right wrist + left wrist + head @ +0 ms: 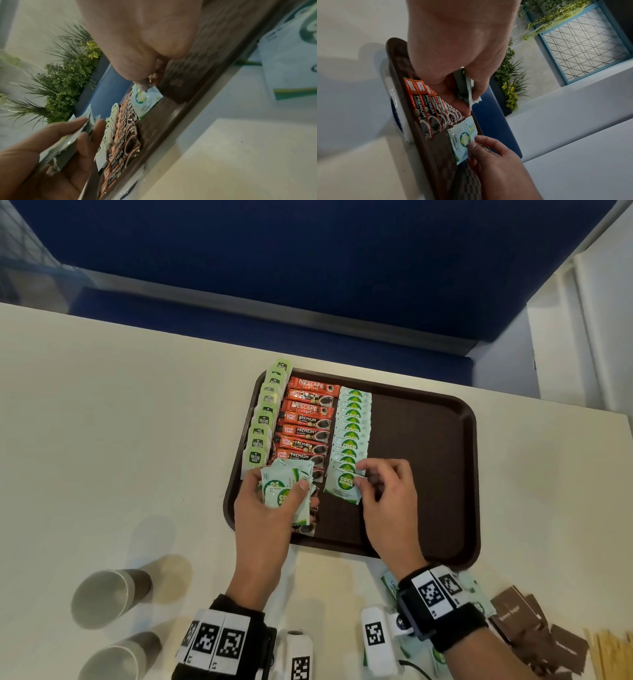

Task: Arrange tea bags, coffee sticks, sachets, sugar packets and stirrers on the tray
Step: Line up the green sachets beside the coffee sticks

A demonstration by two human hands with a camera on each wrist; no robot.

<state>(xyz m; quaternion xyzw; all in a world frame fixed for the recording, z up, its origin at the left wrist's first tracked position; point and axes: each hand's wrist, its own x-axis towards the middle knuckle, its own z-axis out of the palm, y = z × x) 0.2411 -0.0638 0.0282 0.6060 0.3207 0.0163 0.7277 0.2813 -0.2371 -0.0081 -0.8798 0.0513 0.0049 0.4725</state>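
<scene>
A brown tray [428,440] holds three overlapping columns: green tea bags [263,419] at its left rim, red coffee sticks [305,422] beside them, and pale green coco sugar sachets [352,426] in the middle. My left hand [274,501] grips a small stack of coco sugar sachets [286,491] above the tray's near left corner. My right hand [383,491] pinches the right edge of the nearest sachet [342,486] at the column's near end; the sachet [462,140] lies on the tray, and it is the same sachet [145,100] in the right wrist view.
Two paper cups [106,594] lie on the white table at the near left. More coco sachets [390,583], brown sugar packets [527,625] and wooden stirrers [613,652] lie near the front right. The tray's right half [421,474] is bare. A blue bench runs behind the table.
</scene>
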